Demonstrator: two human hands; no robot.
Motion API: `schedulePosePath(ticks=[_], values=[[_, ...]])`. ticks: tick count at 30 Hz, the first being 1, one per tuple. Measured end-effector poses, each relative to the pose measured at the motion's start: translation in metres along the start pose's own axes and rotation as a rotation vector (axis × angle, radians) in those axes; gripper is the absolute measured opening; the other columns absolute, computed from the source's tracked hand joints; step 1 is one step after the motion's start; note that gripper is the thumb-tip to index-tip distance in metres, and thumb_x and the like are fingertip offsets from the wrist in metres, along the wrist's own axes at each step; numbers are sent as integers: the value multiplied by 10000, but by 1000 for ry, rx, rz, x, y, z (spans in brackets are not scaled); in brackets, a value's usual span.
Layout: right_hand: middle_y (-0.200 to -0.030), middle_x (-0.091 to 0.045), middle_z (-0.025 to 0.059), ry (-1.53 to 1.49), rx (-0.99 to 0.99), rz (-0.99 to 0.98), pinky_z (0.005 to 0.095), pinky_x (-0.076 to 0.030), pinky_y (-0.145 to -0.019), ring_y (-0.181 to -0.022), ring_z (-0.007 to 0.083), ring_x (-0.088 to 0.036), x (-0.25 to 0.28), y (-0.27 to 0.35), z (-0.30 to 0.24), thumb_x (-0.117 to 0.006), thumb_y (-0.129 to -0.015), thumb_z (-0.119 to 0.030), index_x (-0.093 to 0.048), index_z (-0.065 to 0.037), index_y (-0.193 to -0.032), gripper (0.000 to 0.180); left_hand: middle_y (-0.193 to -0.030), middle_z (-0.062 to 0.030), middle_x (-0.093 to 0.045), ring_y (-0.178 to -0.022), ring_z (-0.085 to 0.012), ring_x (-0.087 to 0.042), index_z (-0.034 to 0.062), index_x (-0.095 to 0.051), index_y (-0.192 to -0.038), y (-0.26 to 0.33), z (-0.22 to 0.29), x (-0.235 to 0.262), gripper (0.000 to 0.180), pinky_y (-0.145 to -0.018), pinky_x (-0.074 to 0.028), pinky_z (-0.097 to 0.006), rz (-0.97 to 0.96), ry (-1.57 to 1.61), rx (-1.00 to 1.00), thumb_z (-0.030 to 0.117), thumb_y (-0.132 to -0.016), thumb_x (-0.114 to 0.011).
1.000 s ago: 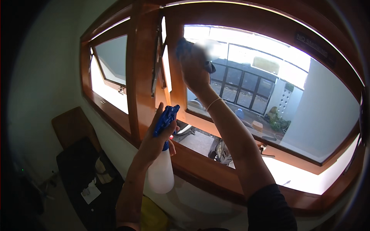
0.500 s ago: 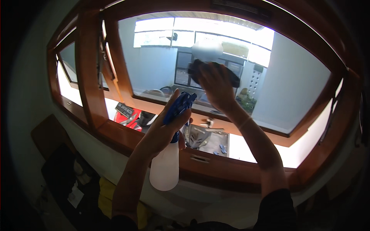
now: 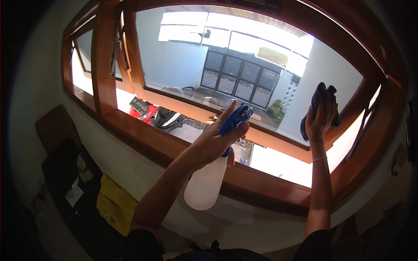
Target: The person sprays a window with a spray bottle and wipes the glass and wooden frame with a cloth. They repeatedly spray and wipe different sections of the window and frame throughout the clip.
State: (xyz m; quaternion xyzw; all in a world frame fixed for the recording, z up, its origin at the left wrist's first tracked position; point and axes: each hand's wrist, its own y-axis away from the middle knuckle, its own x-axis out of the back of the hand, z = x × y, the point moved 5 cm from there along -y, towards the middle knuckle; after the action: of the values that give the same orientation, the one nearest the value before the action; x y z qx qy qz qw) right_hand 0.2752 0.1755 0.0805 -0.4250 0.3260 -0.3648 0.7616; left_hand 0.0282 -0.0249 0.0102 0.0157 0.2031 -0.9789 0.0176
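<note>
A spray bottle (image 3: 204, 187) with a cloudy white body and a blue trigger head is gripped at its neck by my left hand (image 3: 220, 139), in front of the lower window frame. My right hand (image 3: 320, 119) presses a dark blue cloth (image 3: 322, 93) against the lower right part of the window pane (image 3: 174, 69), by the wooden frame. The fingers lie over the cloth, and its folds stick out above and beside them. The pane sits in a brown wooden sash (image 3: 244, 126) tilted outward, leaving a gap along its bottom.
Below the sash runs a brown wooden sill (image 3: 143, 135). A smaller tilted window (image 3: 82, 52) stands at the left. Outside are a red motorcycle (image 3: 146, 115) and a dark gate (image 3: 239, 76). A yellow cloth (image 3: 115, 202) lies on a dark surface at lower left.
My right hand has moved the cloth from the middle of the pane to its lower right. My left hand and the spray bottle have shifted rightward in view. A whitish patch on the glass no longer shows.
</note>
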Motion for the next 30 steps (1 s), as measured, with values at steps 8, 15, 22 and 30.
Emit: schedulePosePath(ticks=[8,15,22,30], values=[[-1339,-484,117,-264,254,-146,580,-278,-1063,-1270,356,-411,-67,-27,-164,-541,-879,-328,-562,-123,-1251,425,-985,-123,-616,-464,-152,-576,97,-231,-1436,40,9,104,743,-443,-481,-282,304,-31,-18,438,-886,-596],[-1355,-442,118,-414,233,-114,594,-220,-1078,-1331,330,-325,-146,-94,-350,-611,-833,-301,-550,-88,-1238,461,-939,-95,-595,-446,-149,-557,153,-155,-1491,87,26,204,784,-432,-456,-274,499,-88,53,430,-899,-588],[-1378,-416,129,-367,246,-56,588,-209,-1081,-1329,338,-324,-203,-131,-499,-549,-872,-320,-537,-91,-1255,446,-907,-120,-603,-433,-178,-562,137,-209,-1465,109,31,290,709,-442,-465,-292,626,-138,21,408,-915,-566],[-1382,-413,129,-286,210,-21,552,-226,-1098,-1328,324,-336,-228,-137,-543,-532,-845,-226,-534,-114,-1269,439,-1005,-143,-632,-443,-189,-581,159,-234,-1454,120,25,331,649,-427,-475,-296,612,-153,-9,393,-930,-537]])
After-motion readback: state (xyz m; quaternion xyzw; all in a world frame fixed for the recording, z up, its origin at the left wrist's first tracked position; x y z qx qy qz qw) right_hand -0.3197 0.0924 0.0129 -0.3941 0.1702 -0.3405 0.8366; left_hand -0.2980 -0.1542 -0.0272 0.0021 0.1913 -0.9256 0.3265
